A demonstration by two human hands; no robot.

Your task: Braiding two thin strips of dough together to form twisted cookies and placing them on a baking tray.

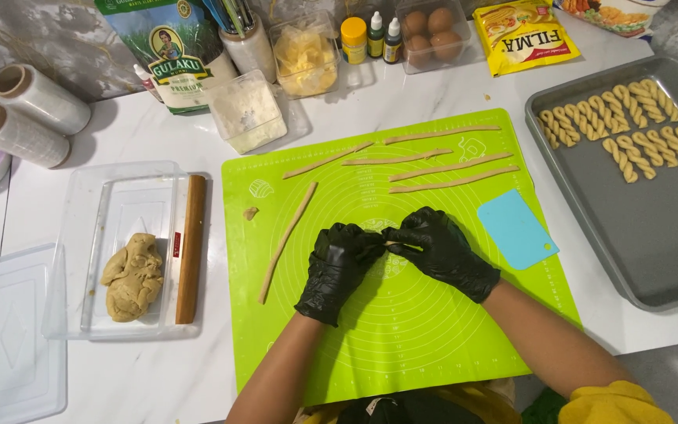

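Item: small dough piece [390,244], mid green mat [402,330], pinched between gloved left hand [337,267] and right hand [442,250], both closed on it. Step, judged: twisting a strip. Next calls for even turns, then placing on the right-hand tray [653,259].

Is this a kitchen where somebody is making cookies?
Most likely a home kitchen counter set up for baking. Strips of dough lie on a green baking mat, twisted dough pieces sit on a metal tray, and eggs stand at the back.

Black-gloved hands [390,255], seemingly yellow sleeve [614,402]
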